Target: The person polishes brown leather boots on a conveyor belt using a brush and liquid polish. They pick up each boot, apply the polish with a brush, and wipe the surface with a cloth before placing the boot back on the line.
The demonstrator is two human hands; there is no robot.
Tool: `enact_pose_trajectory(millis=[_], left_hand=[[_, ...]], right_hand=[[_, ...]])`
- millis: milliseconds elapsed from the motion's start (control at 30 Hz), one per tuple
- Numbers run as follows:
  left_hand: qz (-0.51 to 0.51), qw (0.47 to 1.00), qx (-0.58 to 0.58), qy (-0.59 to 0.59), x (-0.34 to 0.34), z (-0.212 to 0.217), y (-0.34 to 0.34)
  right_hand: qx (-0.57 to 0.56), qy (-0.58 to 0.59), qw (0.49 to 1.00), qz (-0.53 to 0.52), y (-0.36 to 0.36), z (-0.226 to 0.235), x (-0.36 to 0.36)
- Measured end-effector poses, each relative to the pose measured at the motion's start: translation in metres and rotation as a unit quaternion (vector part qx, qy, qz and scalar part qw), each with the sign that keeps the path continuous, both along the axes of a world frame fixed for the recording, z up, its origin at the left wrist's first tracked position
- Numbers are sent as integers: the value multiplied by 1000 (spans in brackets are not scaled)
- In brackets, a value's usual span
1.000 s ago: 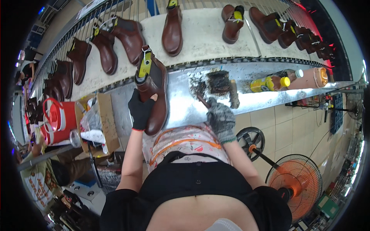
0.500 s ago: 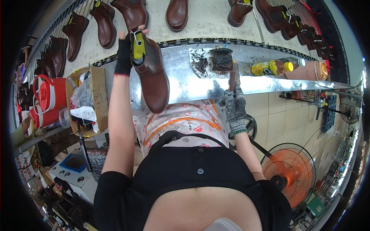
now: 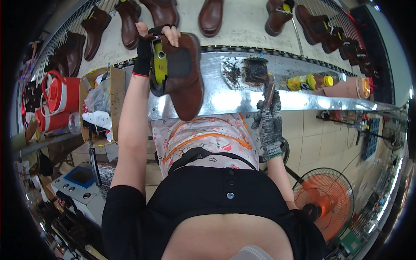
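Note:
My left hand (image 3: 146,48), in a black fingerless glove, is closed round the top of a brown ankle boot (image 3: 187,93). The boot hangs toe toward me, its dark elastic side panel facing up, and a yellow shoe last (image 3: 160,60) shows in its opening. My right hand (image 3: 271,117) wears a grey knit glove and is wrapped round a slim brown-handled tool (image 3: 269,94). The tool's far end lies beside a dark, crusted pad (image 3: 255,71). Under the pad is a white sheet (image 3: 225,65) smeared with dark stains.
A metal ledge (image 3: 299,96) runs before me, holding a yellow-labelled bottle (image 3: 303,82) and other bottles at right. Beyond it, several brown boots (image 3: 211,19) stand on a pale conveyor belt (image 3: 242,30). At left are a cardboard box (image 3: 116,99) and red jug (image 3: 63,95); an orange fan (image 3: 323,199) stands lower right.
The boot has been rolled in my left hand, so its side panel now faces up and my fingers show over its top edge. My right hand has tilted slightly with the tool.

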State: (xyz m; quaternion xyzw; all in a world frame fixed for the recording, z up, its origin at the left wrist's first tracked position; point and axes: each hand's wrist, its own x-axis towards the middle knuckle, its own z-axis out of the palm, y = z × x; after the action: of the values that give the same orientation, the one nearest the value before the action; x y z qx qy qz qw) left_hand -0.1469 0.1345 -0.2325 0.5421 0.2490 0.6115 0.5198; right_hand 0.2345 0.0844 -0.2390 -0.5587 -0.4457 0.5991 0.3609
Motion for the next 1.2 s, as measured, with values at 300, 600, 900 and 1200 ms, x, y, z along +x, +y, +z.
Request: enact_pose_trajectory(millis=[300,600,900,1200], left_hand=[[-103,965,235,-50,21,28,-17],[-145,963,225,-37,36,39,-10],[-175,956,234,-27,35,36,-4],[-179,952,248,-14,33,37,-1]], right_hand=[[-37,175,984,12,14,37,1],[286,-165,861,386,56,123,-28],[429,-243,743,452,67,144,-50],[380,-241,745,492,73,143,-46]])
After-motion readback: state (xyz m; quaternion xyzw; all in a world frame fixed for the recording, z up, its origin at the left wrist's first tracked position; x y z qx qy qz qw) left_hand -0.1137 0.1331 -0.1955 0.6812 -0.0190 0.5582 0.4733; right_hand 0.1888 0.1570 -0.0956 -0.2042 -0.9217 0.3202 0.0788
